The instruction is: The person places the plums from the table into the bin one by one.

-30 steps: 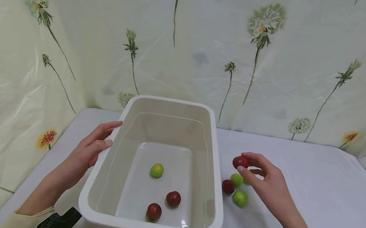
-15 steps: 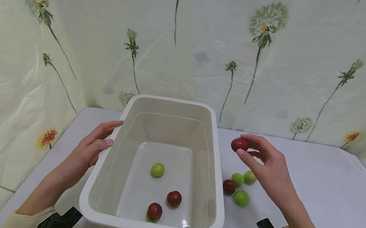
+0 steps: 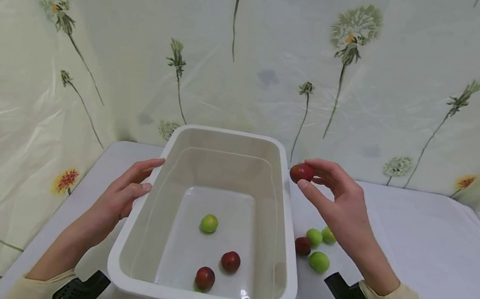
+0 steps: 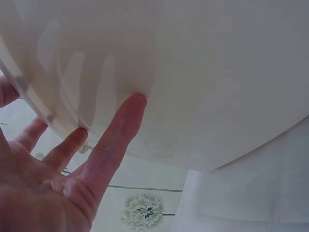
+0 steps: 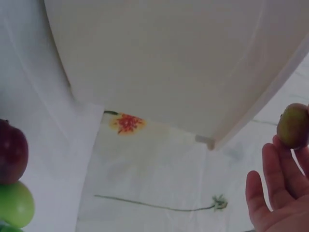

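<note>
My right hand pinches a red plum between thumb and fingers, level with the right rim of a deep white plastic tub. In the right wrist view this plum shows a greenish side. Outstretched fingers of my left hand touch the tub's left rim. The left wrist view has one fingertip against the tub's outer wall. Inside the tub lie a yellow-green fruit, two red plums and a sliver of another green fruit, mostly hidden by the front plum.
Right of the tub, a red plum and several small green fruits are grouped on the white-covered table. Behind the table hangs a flower-printed sheet. Black wrist mounts stick out from both sleeves.
My right hand has lifted the red plum up and leftward from above the fruit group to beside the tub's rim. The left hand stays at the tub.
</note>
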Tool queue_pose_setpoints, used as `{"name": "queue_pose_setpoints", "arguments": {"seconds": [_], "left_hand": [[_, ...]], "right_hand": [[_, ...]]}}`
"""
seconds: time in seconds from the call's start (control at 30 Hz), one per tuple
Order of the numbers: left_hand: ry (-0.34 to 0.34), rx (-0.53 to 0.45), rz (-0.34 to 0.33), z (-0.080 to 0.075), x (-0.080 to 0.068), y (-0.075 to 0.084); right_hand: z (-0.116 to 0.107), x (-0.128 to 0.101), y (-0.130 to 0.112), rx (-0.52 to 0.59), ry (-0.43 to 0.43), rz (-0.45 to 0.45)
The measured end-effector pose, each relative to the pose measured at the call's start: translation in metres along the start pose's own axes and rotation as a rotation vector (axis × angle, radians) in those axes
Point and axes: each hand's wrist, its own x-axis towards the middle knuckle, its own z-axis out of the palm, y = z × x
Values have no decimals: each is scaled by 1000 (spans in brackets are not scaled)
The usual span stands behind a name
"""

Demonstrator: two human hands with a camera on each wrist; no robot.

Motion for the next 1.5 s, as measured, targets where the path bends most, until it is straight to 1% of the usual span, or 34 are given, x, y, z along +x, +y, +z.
{"name": "queue_pose_setpoints", "arguments": {"seconds": [0.1, 0.2, 0.33, 0.47, 0.57, 0.8, 0.93, 1.2, 1.5], "left_hand": [[-2, -3, -5, 0, 0, -1], [1, -2, -5, 1, 1, -1], [11, 9, -6, 1, 1, -1], [14, 13, -10, 1, 1, -1], [14, 13, -9, 1, 1, -1], [15, 17, -5, 1, 1, -1], [15, 3, -3, 0, 1, -2], [12, -3, -2, 0, 0, -4], [21, 0, -2, 1, 1, -2]], "right_hand": [[6, 4, -3, -10, -19, 6], [12, 8, -5, -44, -44, 8], [21, 14, -9, -83, -86, -11], [30, 20, -14, -67, -144, -33], [38, 25, -17, -69, -208, -37], [46, 30, -22, -145, -408, -2], [48, 33, -22, -155, -477, -14], [50, 34, -22, -170, -489, -8], [47, 30, -21, -208, -445, 24]]}}
